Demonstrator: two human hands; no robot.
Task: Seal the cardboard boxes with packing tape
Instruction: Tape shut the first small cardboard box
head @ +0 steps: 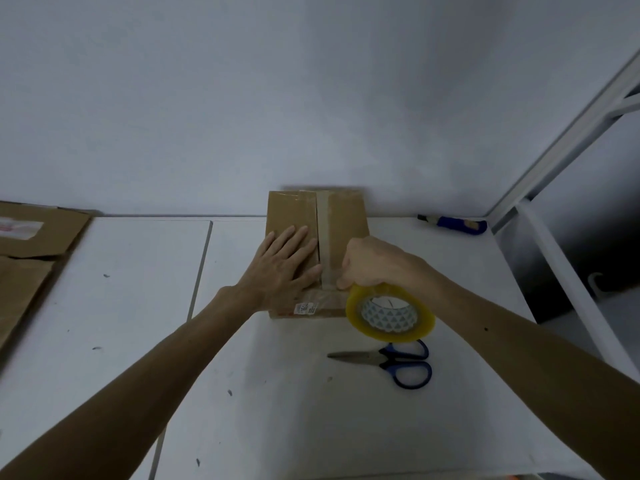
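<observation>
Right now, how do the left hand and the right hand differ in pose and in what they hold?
The left hand lies flat with straight fingers; the right hand is curled. The left hand holds nothing and presses on the cardboard box; the right hand grips the tape roll at the box's near edge. Both flank the tape strip on the box top.

So the box [346, 220] sits mid-table [121, 306], back by the wall. The left hand [280, 265] lies flat on top, just left of the tape strip [325, 237] running front to back. The right hand [374, 261] is at the strip's near end, gripping the roll [391, 315] at the box's front right corner. Scissors [391, 360] lie just in front of the roll. A small tool [453, 224] is back right (beside the rack [554, 161]), and flat cardboard [38, 233] is far left.
</observation>
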